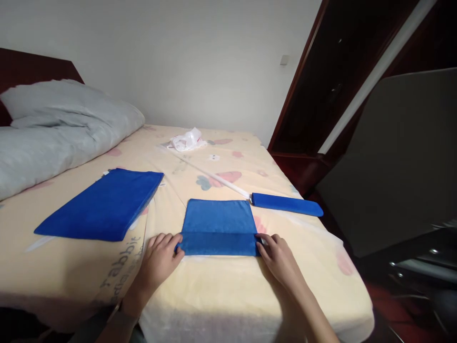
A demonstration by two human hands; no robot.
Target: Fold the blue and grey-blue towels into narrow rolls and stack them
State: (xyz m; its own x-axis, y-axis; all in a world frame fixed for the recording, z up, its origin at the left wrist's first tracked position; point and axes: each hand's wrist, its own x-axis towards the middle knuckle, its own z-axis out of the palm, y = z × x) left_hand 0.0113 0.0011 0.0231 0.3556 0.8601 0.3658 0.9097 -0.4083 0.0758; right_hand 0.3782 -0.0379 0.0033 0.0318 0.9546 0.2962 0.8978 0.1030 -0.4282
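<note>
A blue cloth [218, 216] lies on the bed in front of me, its near edge turned up into a flat fold. At the fold's left end, my left hand [162, 257] pinches the cloth between thumb and fingers. My right hand [274, 255] grips the opposite end in the same way. To the left lies a larger, flat blue cloth [103, 205]. Beyond my right hand rests a narrow blue folded strip of cloth [287, 204], a white strip [217, 178] running from its left end toward the back.
A crumpled white plastic bag [188, 140] sits near the wall. The bed [207, 295] has a patterned cream sheet, with a grey quilt [67, 126] heaped at the left. Dark furniture [314, 81] and a grey panel [403, 157] stand on the right.
</note>
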